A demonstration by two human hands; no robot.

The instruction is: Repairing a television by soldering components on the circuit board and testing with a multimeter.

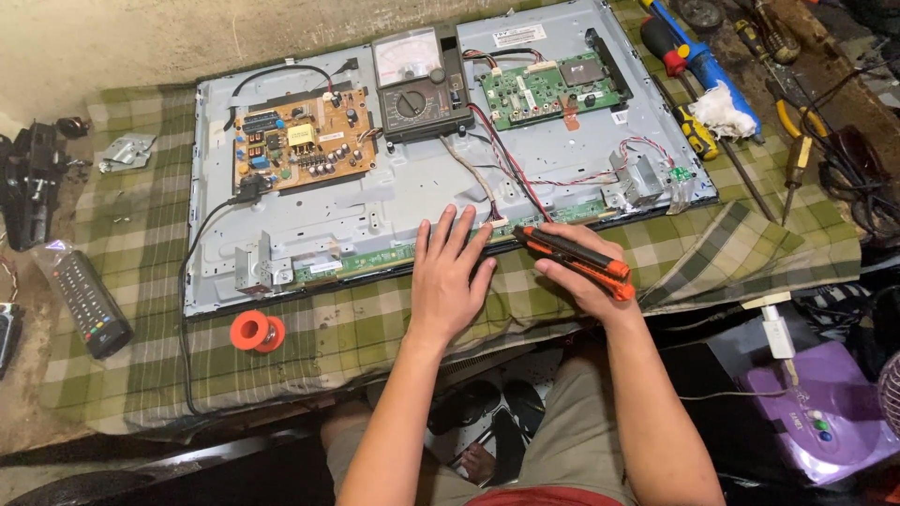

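An opened flat television (412, 197) lies back-up on a green checked cloth (356, 328), its metal chassis bare. My left hand (448, 276) rests flat, fingers spread, on the panel's lower edge by a narrow green strip board (375, 255). My right hand (586, 272) grips an orange and black utility knife (572, 253), its tip pointing at the strip board near a white connector (499, 223). A brown power board (302, 139) sits upper left, a green main board (548, 89) upper right, and a black analogue multimeter (419, 82) lies between them.
A red solder spool (253, 331) lies on the cloth front left. A black remote (91, 303) lies far left. Screwdrivers (698, 66), pliers and cables crowd the right edge. A purple device (816, 412) with a white plug sits lower right. My knees are below the table edge.
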